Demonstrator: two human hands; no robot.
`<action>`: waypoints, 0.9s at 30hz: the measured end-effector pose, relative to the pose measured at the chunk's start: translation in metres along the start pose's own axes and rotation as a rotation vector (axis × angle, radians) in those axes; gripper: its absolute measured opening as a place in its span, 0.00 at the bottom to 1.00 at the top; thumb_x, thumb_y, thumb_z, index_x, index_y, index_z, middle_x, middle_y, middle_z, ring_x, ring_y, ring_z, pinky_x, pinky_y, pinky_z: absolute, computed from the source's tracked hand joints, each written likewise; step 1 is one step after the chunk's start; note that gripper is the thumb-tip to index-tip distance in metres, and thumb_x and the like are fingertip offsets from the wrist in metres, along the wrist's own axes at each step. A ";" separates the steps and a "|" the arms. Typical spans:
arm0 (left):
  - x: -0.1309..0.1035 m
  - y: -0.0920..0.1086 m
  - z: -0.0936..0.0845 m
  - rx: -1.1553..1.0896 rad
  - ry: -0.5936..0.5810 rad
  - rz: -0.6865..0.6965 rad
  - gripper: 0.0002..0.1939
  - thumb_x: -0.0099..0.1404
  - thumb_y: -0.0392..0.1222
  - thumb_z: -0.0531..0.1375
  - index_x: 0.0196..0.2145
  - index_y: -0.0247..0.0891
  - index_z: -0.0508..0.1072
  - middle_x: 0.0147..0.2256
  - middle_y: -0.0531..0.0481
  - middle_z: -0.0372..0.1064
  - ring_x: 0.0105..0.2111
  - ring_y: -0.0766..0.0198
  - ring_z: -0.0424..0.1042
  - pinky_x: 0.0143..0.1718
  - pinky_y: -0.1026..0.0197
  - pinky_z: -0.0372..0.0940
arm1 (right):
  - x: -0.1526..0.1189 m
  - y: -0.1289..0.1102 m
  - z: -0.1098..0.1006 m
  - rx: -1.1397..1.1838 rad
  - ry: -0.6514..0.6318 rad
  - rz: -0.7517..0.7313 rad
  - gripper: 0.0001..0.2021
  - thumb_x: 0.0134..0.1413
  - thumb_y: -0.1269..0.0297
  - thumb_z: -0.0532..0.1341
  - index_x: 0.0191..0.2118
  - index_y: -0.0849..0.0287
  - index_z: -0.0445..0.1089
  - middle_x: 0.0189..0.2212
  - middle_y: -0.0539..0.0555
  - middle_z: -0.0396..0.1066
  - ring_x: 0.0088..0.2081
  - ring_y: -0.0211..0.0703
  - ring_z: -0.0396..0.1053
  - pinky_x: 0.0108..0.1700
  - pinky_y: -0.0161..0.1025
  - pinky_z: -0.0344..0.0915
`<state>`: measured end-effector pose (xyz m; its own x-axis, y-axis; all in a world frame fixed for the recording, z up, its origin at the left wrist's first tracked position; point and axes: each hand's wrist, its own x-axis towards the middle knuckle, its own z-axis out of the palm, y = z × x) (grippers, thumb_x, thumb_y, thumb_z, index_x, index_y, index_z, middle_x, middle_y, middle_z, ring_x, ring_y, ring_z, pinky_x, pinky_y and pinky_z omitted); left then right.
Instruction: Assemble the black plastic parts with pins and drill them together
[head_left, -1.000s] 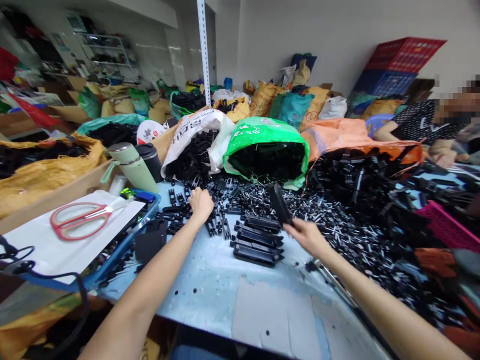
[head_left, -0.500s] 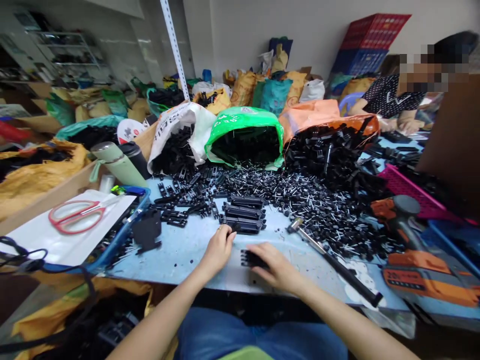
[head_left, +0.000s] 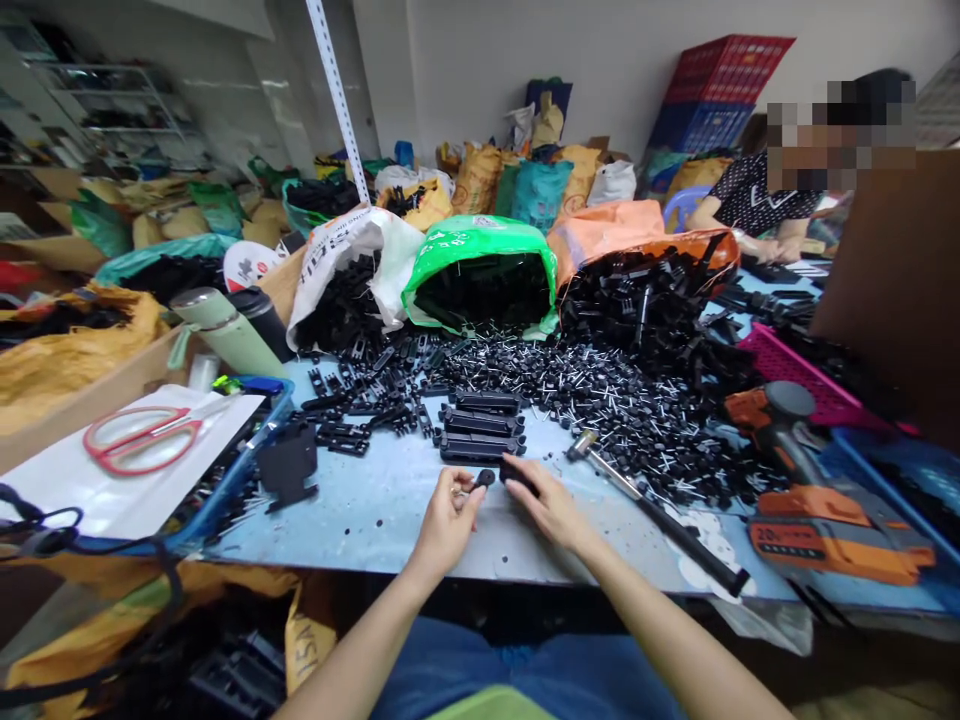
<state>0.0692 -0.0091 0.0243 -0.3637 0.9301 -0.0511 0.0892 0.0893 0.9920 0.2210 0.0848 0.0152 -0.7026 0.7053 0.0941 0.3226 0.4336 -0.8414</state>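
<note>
My left hand is closed in a pinch on a small black knob-like part. Just to its right, my right hand has its fingers curled over a black plastic piece, which they partly hide. The two black pieces are close together; I cannot tell if they touch. Beyond both hands, several long black plastic bars lie stacked in a row. To the right lies a hammer with a black grip, its head pointing away from me.
A heap of small black parts with metal pins spreads across the table behind. A green sack stands open there. An orange cordless drill is at right, red-handled scissors at left. A person sits at far right.
My right hand has moved away from me with its black piece, towards the bars. My left hand has drawn back from the bars with the small black part. The view has shifted slightly.
</note>
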 end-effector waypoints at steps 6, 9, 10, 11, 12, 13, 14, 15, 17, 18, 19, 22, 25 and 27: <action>-0.004 0.016 0.010 0.134 -0.021 0.137 0.20 0.64 0.45 0.52 0.52 0.38 0.65 0.38 0.47 0.67 0.31 0.65 0.69 0.35 0.61 0.66 | 0.008 -0.012 0.002 0.707 -0.084 0.191 0.28 0.59 0.49 0.48 0.61 0.55 0.50 0.29 0.51 0.69 0.28 0.40 0.69 0.34 0.42 0.69; -0.005 0.021 0.006 0.337 -0.039 0.248 0.18 0.65 0.43 0.51 0.51 0.39 0.68 0.39 0.44 0.68 0.41 0.58 0.67 0.44 0.54 0.64 | 0.006 -0.008 -0.018 0.485 -0.179 0.057 0.25 0.58 0.51 0.52 0.59 0.53 0.56 0.37 0.53 0.69 0.27 0.35 0.67 0.34 0.39 0.68; -0.006 0.022 0.007 0.381 -0.047 0.257 0.17 0.66 0.42 0.50 0.51 0.40 0.68 0.39 0.44 0.69 0.41 0.58 0.67 0.43 0.54 0.64 | 0.006 -0.007 -0.024 0.401 -0.211 0.015 0.24 0.58 0.53 0.52 0.59 0.52 0.56 0.42 0.54 0.67 0.27 0.33 0.66 0.34 0.38 0.68; -0.007 0.022 0.008 0.408 -0.047 0.266 0.17 0.66 0.41 0.50 0.51 0.40 0.67 0.39 0.44 0.69 0.41 0.58 0.67 0.43 0.55 0.64 | 0.006 -0.007 -0.028 0.331 -0.233 -0.019 0.23 0.58 0.53 0.52 0.59 0.50 0.57 0.46 0.55 0.64 0.27 0.32 0.66 0.34 0.37 0.69; -0.007 0.022 0.011 0.422 -0.040 0.282 0.17 0.66 0.41 0.49 0.51 0.40 0.67 0.39 0.45 0.69 0.40 0.58 0.68 0.42 0.55 0.65 | 0.006 -0.007 -0.031 0.280 -0.244 -0.042 0.23 0.58 0.54 0.52 0.59 0.49 0.56 0.49 0.55 0.62 0.27 0.31 0.65 0.33 0.37 0.69; -0.008 0.022 0.014 0.426 -0.023 0.302 0.17 0.66 0.40 0.49 0.52 0.41 0.67 0.39 0.45 0.69 0.40 0.59 0.68 0.42 0.56 0.65 | 0.005 -0.008 -0.033 0.253 -0.234 -0.059 0.23 0.59 0.55 0.52 0.59 0.49 0.55 0.49 0.55 0.61 0.26 0.31 0.65 0.32 0.37 0.69; -0.009 0.021 0.018 0.422 0.008 0.326 0.18 0.67 0.40 0.49 0.52 0.41 0.66 0.39 0.45 0.69 0.39 0.59 0.68 0.42 0.56 0.65 | 0.005 -0.009 -0.032 0.249 -0.194 -0.072 0.23 0.59 0.56 0.51 0.59 0.49 0.55 0.47 0.55 0.62 0.26 0.31 0.65 0.31 0.36 0.69; -0.009 0.021 0.022 0.411 0.053 0.350 0.18 0.67 0.40 0.48 0.53 0.41 0.65 0.39 0.44 0.68 0.39 0.59 0.68 0.41 0.57 0.65 | 0.005 -0.011 -0.030 0.264 -0.133 -0.081 0.23 0.60 0.56 0.51 0.60 0.49 0.54 0.46 0.55 0.62 0.25 0.31 0.65 0.30 0.35 0.69; -0.009 0.021 0.030 0.376 0.154 0.394 0.19 0.67 0.39 0.48 0.54 0.40 0.63 0.40 0.43 0.67 0.40 0.60 0.68 0.41 0.58 0.65 | 0.003 -0.016 -0.024 0.309 0.003 -0.094 0.22 0.61 0.57 0.49 0.60 0.50 0.52 0.43 0.55 0.62 0.24 0.31 0.64 0.27 0.35 0.68; -0.009 0.021 0.033 0.361 0.194 0.416 0.19 0.67 0.39 0.48 0.55 0.40 0.63 0.41 0.43 0.67 0.40 0.60 0.68 0.41 0.58 0.65 | 0.002 -0.018 -0.021 0.316 0.047 -0.105 0.22 0.61 0.58 0.49 0.61 0.50 0.52 0.43 0.55 0.62 0.24 0.31 0.63 0.27 0.35 0.67; -0.008 0.021 0.034 0.350 0.214 0.438 0.19 0.68 0.39 0.47 0.55 0.40 0.62 0.41 0.42 0.67 0.40 0.60 0.67 0.41 0.58 0.65 | 0.001 -0.021 -0.018 0.300 0.066 -0.120 0.22 0.61 0.58 0.49 0.61 0.50 0.52 0.41 0.55 0.62 0.24 0.31 0.63 0.27 0.35 0.67; -0.003 0.024 0.034 0.333 0.182 0.485 0.18 0.67 0.38 0.48 0.54 0.40 0.64 0.40 0.44 0.67 0.40 0.61 0.68 0.42 0.59 0.64 | -0.002 -0.028 -0.014 0.206 0.050 -0.164 0.22 0.61 0.60 0.50 0.61 0.51 0.52 0.36 0.53 0.63 0.25 0.33 0.63 0.31 0.37 0.68; 0.002 0.029 0.032 0.290 0.189 0.519 0.18 0.67 0.37 0.49 0.54 0.39 0.64 0.39 0.44 0.67 0.38 0.63 0.68 0.39 0.61 0.65 | -0.005 -0.034 -0.009 0.183 0.155 -0.178 0.23 0.61 0.61 0.49 0.62 0.50 0.50 0.39 0.55 0.63 0.25 0.35 0.63 0.32 0.39 0.68; 0.005 0.032 0.029 0.264 0.198 0.556 0.18 0.67 0.36 0.48 0.54 0.38 0.64 0.40 0.43 0.66 0.39 0.63 0.67 0.39 0.62 0.65 | -0.006 -0.036 -0.004 0.163 0.237 -0.190 0.23 0.61 0.61 0.49 0.62 0.50 0.49 0.44 0.58 0.63 0.30 0.39 0.64 0.35 0.41 0.68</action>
<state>0.0970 0.0084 0.0525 -0.3596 0.7817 0.5095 0.5297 -0.2785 0.8011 0.2158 0.0668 0.0471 -0.5677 0.7393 0.3622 0.0805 0.4877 -0.8693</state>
